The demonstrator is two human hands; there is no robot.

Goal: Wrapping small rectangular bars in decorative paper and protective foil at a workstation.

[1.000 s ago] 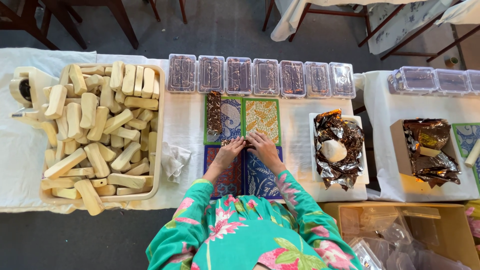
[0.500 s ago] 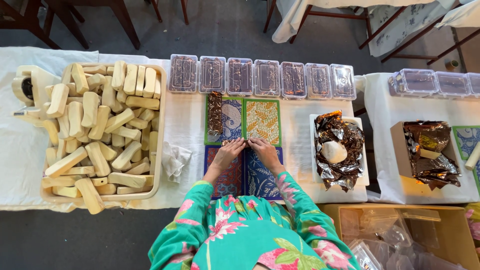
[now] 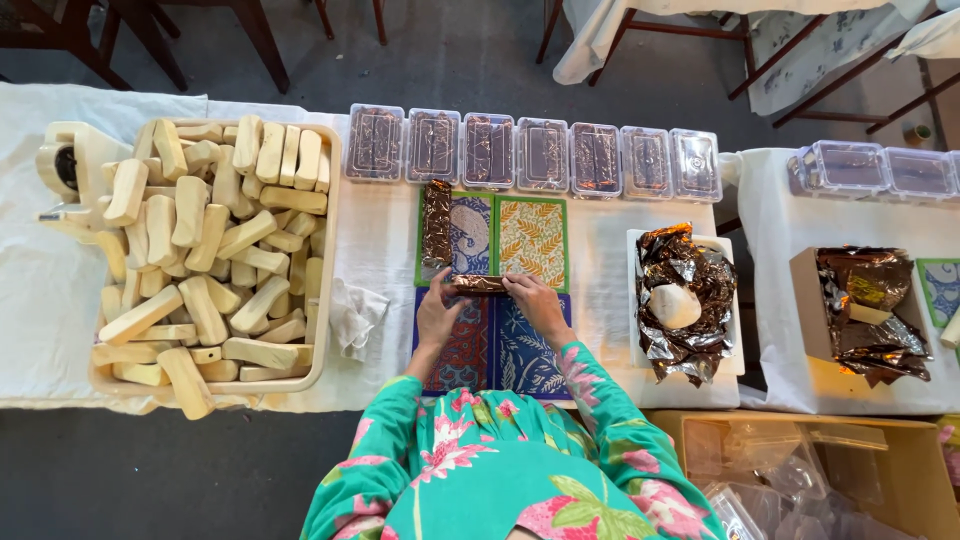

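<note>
A small foil-wrapped bar point(image 3: 478, 285), bronze and crinkled, is pinched at its ends between the left hand point(image 3: 437, 312) and right hand point(image 3: 532, 300), fingers closed on it. It is held over four patterned sheets point(image 3: 530, 240). A second wrapped bar point(image 3: 436, 222) lies on the sheets' upper left. Seven clear lidded boxes point(image 3: 540, 155) are lined just beyond the sheets.

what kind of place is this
Probably a small hand-packing workshop: a tray of pale wooden blocks, a row of clear lidded boxes, and both hands holding a foil-wrapped bar over patterned cards.
</note>
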